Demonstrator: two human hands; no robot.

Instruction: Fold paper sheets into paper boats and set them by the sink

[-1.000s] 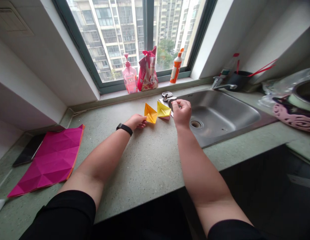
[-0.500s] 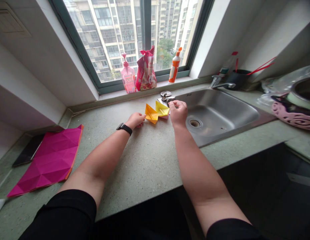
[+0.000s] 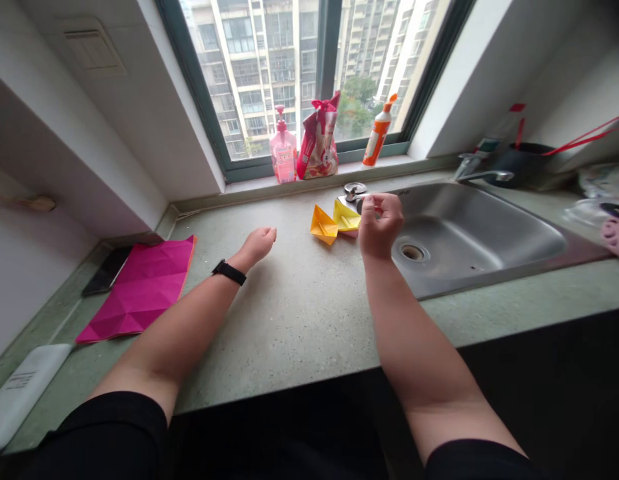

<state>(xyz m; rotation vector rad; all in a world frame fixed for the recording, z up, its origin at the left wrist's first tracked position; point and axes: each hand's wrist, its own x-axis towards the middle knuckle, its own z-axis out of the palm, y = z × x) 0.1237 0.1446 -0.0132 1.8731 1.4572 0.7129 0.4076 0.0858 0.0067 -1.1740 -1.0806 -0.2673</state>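
Two small folded paper shapes sit side by side on the green counter, one orange [image 3: 323, 225] and one yellow [image 3: 346, 217] with a pink underside. My right hand [image 3: 380, 223] hovers just right of the yellow one, at the sink's left rim, fingers pinched together; what they hold, if anything, is hidden. My left hand [image 3: 256, 243], with a black watch [image 3: 229, 272] on the wrist, rests on the counter left of the orange shape, apart from it, fingers loosely curled and nothing visible in them.
A creased magenta paper sheet [image 3: 144, 287] lies at far left beside a dark phone [image 3: 102, 272] and a white object [image 3: 19, 393]. The steel sink [image 3: 469, 227] is at right with its faucet [image 3: 476, 175]. A pink pump bottle [image 3: 283, 152], red bag [image 3: 318, 141] and orange bottle [image 3: 378, 133] line the windowsill.
My left hand has let go of the orange shape and drawn back to the left. The right hand stays pinched by the yellow shape. My head has turned left.
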